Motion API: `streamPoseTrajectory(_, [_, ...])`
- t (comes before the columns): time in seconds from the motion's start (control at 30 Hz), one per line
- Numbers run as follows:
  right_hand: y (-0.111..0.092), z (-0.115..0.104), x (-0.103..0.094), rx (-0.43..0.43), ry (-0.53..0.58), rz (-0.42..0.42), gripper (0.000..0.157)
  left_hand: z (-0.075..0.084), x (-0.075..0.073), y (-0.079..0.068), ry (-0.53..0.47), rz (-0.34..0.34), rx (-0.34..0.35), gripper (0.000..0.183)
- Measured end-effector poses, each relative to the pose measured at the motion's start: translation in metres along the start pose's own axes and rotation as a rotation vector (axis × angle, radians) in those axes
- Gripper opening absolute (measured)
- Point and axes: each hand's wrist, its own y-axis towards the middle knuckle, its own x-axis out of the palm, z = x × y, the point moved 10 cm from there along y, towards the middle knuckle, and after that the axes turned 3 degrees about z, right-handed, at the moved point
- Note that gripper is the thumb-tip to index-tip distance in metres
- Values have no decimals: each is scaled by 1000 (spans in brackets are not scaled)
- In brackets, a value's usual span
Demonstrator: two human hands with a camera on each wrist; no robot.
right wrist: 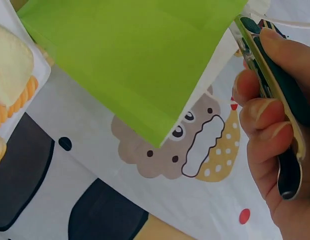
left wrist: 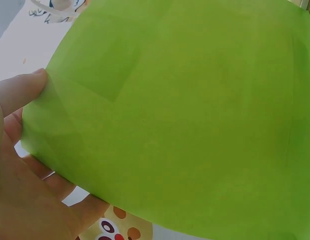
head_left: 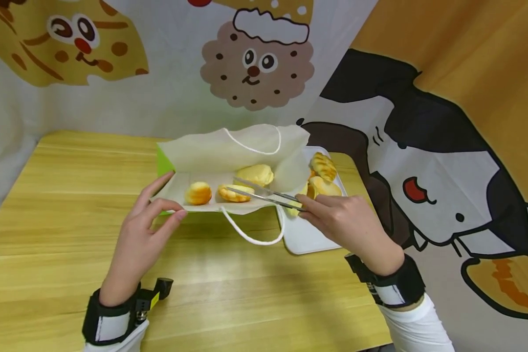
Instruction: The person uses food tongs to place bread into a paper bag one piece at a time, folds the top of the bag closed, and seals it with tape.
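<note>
Green paper formed the handled bag point(head_left: 193, 154) whose rim the left hand point(head_left: 144, 225) held. The right hand point(head_left: 341, 220) gripped metal tongs point(head_left: 277, 201), with bread rolls point(head_left: 198, 193) to its left.

Yellow wood-grain table point(head_left: 229, 303), cartoon-printed cloth backdrop point(head_left: 171, 102), orange section point(head_left: 484, 49) at right

"What sort of place is this?"
"Perhaps a recording corner: cartoon-printed cloth point(head_left: 255, 73) rises behind and beside a wood-grain tabletop point(head_left: 246, 293), and black straps point(head_left: 387, 283) circle both wrists."
"Could it be a bakery?"
"The breads point(head_left: 323, 166) on the white tray point(head_left: 308, 238) suit one, but I can't tell."
</note>
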Motion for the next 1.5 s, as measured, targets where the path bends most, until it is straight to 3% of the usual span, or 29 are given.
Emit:
streamPoseTrajectory(0.13, [-6,5,0,31,26,25,54,2,-1,-1,-4,6,2,11])
streamPoseTrajectory(0.2, [-9,7,-1,43,42,44,58,3,-1,-1,-5,11,2,12])
streamPoseTrajectory(0.47, [-23,18,-1,108,89,67,57,4,0,-1,-7,8,4,12])
streamPoseTrajectory(0.97, [-54,26,8,247,147,116,40,9,3,-3,16,1,21,11])
streamPoseTrajectory(1.2, [-72,26,8,330,241,241,39,7,4,-4,25,-5,8,10])
streamPoseTrajectory(1.33, [-87,28,11,425,312,324,40,6,3,-4,22,-6,-14,8])
streamPoseTrajectory(1.5, [-104,27,15,500,388,473,42,6,3,-3,20,-10,-16,8])
